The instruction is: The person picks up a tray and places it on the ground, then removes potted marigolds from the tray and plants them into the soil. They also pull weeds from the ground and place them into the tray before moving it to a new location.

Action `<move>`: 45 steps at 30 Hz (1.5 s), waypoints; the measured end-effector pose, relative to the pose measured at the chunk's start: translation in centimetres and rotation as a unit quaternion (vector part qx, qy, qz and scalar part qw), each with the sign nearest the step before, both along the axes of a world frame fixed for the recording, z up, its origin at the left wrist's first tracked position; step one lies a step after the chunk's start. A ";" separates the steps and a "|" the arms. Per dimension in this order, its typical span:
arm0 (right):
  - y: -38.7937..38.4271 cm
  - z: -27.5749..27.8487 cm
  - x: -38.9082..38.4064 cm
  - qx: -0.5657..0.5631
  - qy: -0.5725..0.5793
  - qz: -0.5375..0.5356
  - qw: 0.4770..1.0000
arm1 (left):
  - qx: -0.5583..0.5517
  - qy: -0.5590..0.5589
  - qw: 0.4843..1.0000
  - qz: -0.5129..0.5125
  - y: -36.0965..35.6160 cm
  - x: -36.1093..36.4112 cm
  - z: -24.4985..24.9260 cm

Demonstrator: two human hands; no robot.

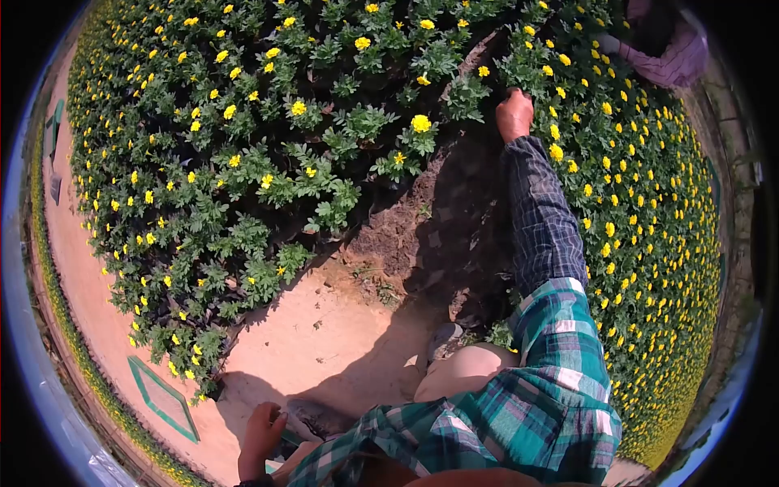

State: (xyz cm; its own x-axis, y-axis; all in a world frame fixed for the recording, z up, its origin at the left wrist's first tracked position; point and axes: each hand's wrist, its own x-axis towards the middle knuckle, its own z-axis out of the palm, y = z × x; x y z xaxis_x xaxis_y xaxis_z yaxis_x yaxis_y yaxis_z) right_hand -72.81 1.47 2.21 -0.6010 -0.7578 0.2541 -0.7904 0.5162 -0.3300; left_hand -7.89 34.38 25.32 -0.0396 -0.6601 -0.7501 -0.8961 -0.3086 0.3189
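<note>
My right hand [515, 115] reaches forward among the marigold plants [466, 99]. Its fingers are curled together at the foliage, and what they hold, if anything, is hidden. A dark checked sleeve covers that forearm. My left hand [264, 428] hangs low near my knee, above the pale ground, its fingers bent; I cannot make out anything in it. Bare brown soil [398, 227] lies between the plants on the left and those on the right. Yellow flowers [420, 123] top many of the plants.
Another person in a pink striped sleeve [669, 61] is among the flowers at the upper right. A green frame [164, 399] lies on the pale path at the lower left. My shoe [445, 339] rests beside the soil strip.
</note>
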 end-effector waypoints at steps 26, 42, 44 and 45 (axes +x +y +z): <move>-7.9 -4.1 -6.2 0.213 -0.038 -0.039 0.976 | 0.022 -0.012 0.989 0.145 3.6 0.0 -0.2; -2.5 0.2 -2.2 -0.129 0.061 0.073 0.987 | -0.095 -0.080 0.974 0.189 -2.5 5.0 7.7; -1.1 4.6 -0.2 -0.190 0.021 0.104 0.976 | -0.108 -0.058 0.982 0.145 -1.9 7.1 5.8; 0.2 8.3 1.6 -0.149 0.096 0.146 0.973 | -0.114 -0.047 0.984 0.132 -1.4 7.6 5.1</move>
